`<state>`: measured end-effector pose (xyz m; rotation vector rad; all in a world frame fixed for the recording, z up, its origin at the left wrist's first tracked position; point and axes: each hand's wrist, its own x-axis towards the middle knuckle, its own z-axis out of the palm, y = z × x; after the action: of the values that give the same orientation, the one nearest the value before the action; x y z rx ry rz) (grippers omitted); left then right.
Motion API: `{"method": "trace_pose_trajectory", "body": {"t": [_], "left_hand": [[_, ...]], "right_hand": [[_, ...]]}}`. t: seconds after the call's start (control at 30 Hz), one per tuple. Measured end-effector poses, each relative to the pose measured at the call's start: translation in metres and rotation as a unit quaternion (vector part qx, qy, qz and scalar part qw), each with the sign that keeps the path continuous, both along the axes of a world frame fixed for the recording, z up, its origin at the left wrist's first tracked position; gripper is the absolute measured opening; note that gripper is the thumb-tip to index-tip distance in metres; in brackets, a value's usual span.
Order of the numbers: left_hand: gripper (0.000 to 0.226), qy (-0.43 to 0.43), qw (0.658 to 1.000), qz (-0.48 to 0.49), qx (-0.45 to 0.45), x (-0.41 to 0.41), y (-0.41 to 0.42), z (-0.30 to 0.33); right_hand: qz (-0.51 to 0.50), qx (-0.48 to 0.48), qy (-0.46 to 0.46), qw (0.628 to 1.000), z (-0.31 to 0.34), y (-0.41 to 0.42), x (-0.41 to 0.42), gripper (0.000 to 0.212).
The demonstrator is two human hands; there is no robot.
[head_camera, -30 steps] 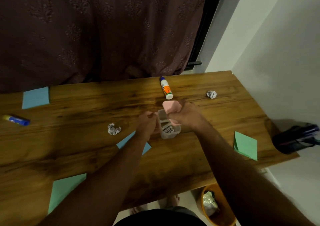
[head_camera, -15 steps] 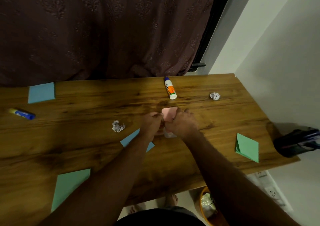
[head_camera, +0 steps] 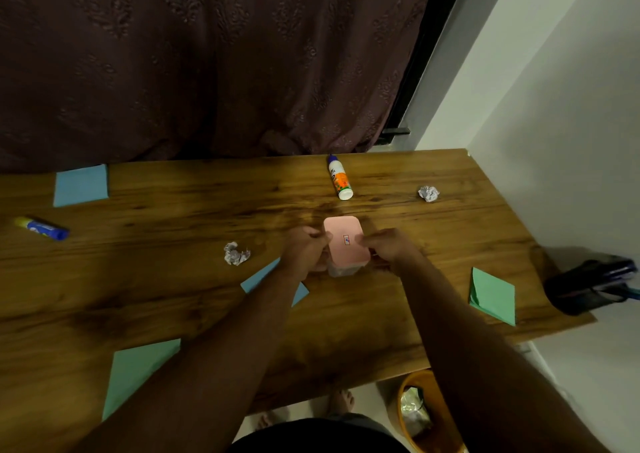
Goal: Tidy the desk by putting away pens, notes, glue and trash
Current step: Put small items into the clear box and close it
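Together, left hand [head_camera: 304, 250] and right hand [head_camera: 389, 246] each curl a grip around the pink-lidded box [head_camera: 346, 243].

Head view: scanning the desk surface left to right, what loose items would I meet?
Blue-and-yellow glue stick → light blue sticky note → crumpled white paper ball → white-and-orange glue bottle → second crumpled paper ball → green sticky-note pad → dark pen holder.
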<state>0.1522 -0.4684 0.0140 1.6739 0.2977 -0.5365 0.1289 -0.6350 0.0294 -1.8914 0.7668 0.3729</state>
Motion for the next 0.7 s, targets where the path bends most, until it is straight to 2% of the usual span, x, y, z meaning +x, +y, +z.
{"method": "trace_pose_trajectory", "body": {"t": [0.13,0.33,0.7], "left_hand": [[0.030,-0.003,1.000,-0.002,0.026,0.002,-0.001,-0.001],[0.031,-0.004,0.999,-0.014,0.050,0.005,-0.004,-0.001],[0.030,0.023,0.999,-0.002,0.031,0.003,-0.004,-0.001]], "right_hand": [[-0.032,0.058,0.016,0.998,-0.004,-0.004,-0.002,0.029],[-0.037,0.096,0.018,0.995,-0.012,-0.009,0.001,0.045],[-0.012,0.091,-0.001,0.996,-0.011,-0.010,-0.004,0.035]]}}
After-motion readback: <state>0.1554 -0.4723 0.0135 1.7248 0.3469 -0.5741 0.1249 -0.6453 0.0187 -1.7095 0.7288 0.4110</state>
